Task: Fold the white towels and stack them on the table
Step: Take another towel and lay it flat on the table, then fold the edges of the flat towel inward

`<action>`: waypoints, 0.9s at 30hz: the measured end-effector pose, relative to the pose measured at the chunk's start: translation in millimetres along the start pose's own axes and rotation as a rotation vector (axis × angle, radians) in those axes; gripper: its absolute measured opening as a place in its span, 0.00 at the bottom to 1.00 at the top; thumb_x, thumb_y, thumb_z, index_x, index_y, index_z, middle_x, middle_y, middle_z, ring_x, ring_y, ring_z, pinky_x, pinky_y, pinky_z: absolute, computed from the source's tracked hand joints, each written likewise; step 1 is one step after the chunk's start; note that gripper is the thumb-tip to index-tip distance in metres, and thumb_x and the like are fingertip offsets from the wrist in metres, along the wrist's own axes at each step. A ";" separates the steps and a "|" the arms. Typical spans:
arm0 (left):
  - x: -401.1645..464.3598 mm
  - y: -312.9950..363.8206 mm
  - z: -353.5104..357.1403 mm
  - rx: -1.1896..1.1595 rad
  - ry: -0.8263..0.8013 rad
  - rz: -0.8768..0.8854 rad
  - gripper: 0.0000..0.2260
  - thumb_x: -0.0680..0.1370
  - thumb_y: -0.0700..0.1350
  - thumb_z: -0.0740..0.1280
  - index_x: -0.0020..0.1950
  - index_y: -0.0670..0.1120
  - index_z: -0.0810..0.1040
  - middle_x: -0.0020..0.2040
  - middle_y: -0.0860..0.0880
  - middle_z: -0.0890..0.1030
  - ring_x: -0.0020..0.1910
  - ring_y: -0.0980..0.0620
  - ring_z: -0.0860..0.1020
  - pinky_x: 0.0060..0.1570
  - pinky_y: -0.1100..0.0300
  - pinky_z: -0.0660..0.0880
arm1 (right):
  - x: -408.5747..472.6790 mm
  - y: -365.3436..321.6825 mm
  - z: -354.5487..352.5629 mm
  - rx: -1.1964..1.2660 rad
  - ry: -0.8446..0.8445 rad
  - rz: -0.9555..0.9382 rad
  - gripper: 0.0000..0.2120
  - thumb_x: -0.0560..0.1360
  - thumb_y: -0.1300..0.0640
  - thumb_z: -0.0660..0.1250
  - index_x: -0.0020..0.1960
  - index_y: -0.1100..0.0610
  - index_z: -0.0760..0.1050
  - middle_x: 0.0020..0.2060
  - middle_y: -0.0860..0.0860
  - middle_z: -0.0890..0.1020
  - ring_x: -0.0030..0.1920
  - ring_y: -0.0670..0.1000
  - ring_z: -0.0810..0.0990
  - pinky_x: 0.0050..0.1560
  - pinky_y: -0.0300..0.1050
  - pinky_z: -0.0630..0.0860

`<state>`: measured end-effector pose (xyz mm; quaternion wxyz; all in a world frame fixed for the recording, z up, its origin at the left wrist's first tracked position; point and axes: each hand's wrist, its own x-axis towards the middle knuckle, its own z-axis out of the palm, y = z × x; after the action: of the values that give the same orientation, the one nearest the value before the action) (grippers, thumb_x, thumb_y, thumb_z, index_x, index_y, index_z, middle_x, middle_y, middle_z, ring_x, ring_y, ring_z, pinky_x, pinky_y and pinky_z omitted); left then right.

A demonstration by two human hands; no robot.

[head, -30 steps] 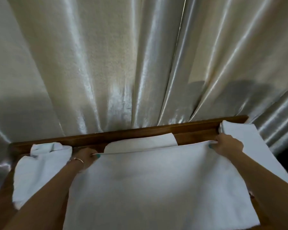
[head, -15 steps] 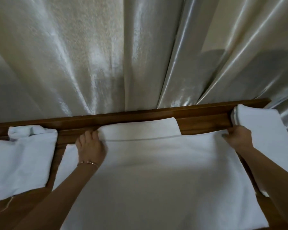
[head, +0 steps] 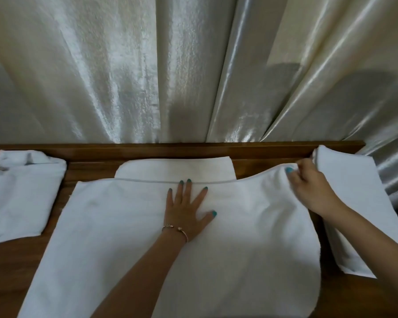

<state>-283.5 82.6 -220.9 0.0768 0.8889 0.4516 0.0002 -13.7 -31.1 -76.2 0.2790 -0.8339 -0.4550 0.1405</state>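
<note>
We see a large white towel (head: 129, 226) spread over the wooden table (head: 14, 267). Our left hand (head: 186, 212) lies flat on it, fingers spread, near its far edge. Our right hand (head: 308, 187) pinches its far right corner, lifted slightly. A crumpled towel (head: 21, 198) lies left, a folded towel (head: 349, 191) right, a shiny curtain (head: 193, 70) behind.
</note>
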 end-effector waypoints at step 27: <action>-95.4 -229.7 -97.1 -1.691 -0.106 -0.643 0.13 0.81 0.51 0.57 0.55 0.46 0.78 0.49 0.48 0.82 0.46 0.52 0.81 0.37 0.63 0.79 | -31.6 -318.5 287.6 0.595 -0.488 0.210 0.05 0.84 0.58 0.51 0.59 0.56 0.57 0.41 0.65 0.78 0.23 0.54 0.82 0.24 0.43 0.78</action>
<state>-531.2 152.5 -149.8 0.7211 0.3658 0.5231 0.2694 -388.1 176.6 -119.4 0.3763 -0.7006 -0.3595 0.4882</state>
